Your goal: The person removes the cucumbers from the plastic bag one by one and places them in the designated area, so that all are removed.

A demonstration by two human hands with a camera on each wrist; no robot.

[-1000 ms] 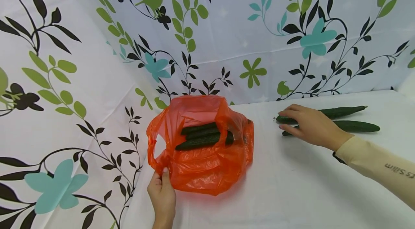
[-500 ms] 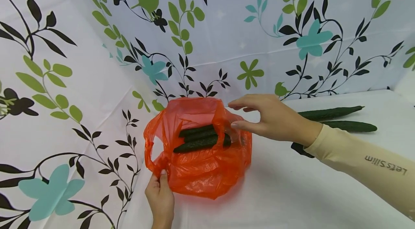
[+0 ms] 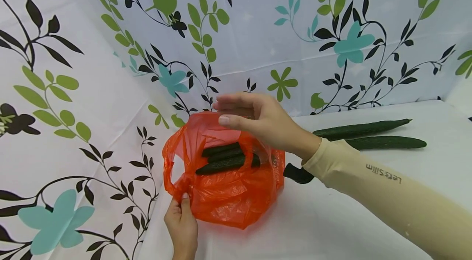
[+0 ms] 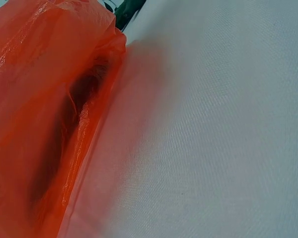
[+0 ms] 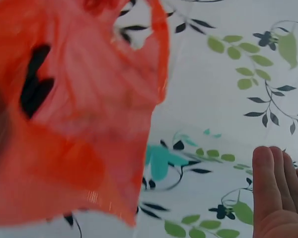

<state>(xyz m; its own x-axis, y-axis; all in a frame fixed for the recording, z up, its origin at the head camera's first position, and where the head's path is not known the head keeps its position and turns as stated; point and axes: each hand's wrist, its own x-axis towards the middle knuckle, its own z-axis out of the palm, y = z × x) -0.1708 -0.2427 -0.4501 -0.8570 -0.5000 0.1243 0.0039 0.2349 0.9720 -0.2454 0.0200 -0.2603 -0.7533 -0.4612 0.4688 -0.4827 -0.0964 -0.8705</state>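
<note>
A red-orange plastic bag (image 3: 225, 194) lies on the white table with its mouth towards the camera. Inside it, several dark green cucumbers (image 3: 221, 163) show through the opening; the bag also fills the left of both wrist views. My left hand (image 3: 182, 221) pinches the bag at its lower left, below a handle loop. Over the bag's upper right hovers my right hand (image 3: 258, 118), its fingers extended and nothing in them. Its straight fingers (image 5: 275, 188) appear at the right wrist view's lower right. Whether it touches the plastic, I cannot tell.
Two cucumbers lie side by side on the table to the right: a rear one (image 3: 368, 129) and a front one (image 3: 391, 142), both partly behind the right forearm. Behind the white table (image 3: 350, 219) hangs a leaf-patterned cloth (image 3: 239, 47), which also covers the left side.
My right hand has left the two cucumbers on the right and moved left over the bag with nothing in it. The left hand keeps its grip; the view has shifted slightly.
</note>
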